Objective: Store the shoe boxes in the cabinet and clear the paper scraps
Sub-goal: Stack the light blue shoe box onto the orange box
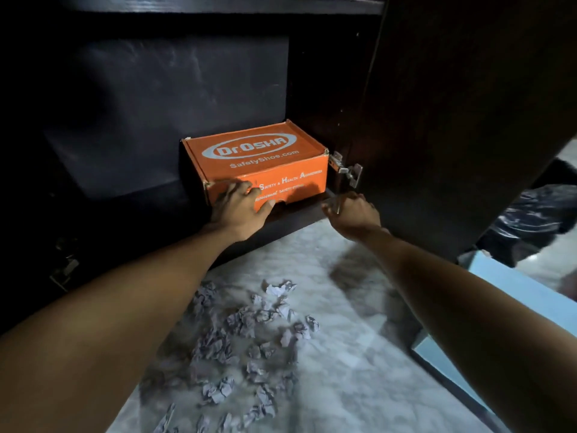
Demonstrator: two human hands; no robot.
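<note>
Shoe box (259, 160), frame centre – orange printed cardboard, matt, corners frayed. Cabinet (175, 98) across upper frame – dark wood-look panels, faint sheen on back wall. Cabinet door (462, 120), upper right – same dark finish, smooth. Hinge (348, 171) right of box – bright metal, shiny. Paper scraps (249, 339), lower centre – crumpled, pale, matt. Floor (359, 354) – marble-look, grey-white veining, smooth. Bag (537, 214), right edge – black plastic, glossy, wrinkled.

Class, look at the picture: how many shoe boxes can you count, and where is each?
1. The orange shoe box sits on the cabinet's bottom shelf near the right wall, with the left hand pressing on its front. Others may be out of view.
</note>
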